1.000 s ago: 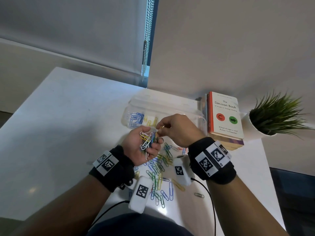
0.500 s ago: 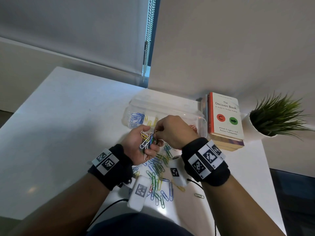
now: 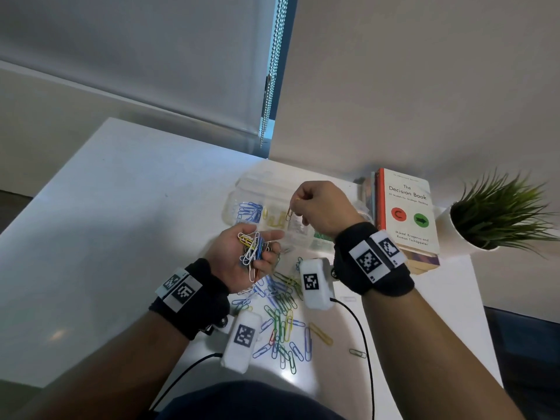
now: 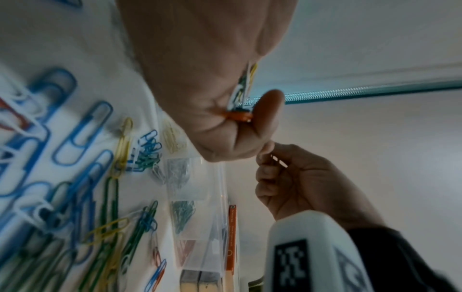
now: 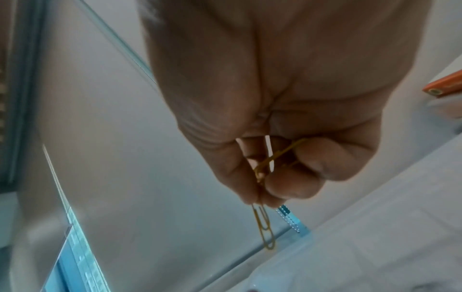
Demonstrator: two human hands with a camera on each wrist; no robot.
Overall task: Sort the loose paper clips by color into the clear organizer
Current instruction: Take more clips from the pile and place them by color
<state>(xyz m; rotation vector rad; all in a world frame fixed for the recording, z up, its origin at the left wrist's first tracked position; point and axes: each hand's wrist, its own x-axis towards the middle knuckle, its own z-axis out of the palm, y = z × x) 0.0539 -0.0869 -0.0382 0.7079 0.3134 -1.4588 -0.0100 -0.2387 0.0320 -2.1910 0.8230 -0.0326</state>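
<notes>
Organizer [image 3: 242,189] right half hidden behind right hand [image 3: 324,207]. Clips [image 4: 75,126] at left of left wrist view blurred. Book [image 5: 442,85] cut by right edge of right wrist view. Left palm's clip bundle [image 3: 253,247] colours tangled, count unreadable.

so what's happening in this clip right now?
A person is sorting paper clips by color. The right hand pinches a yellow clip above the clear organizer, over its yellow section. The left hand cups a mixed bunch of clips, palm up. Blue, yellow, white and green clips already sit in separate compartments. A loose pile remains on the white table in front of the organizer.
</notes>
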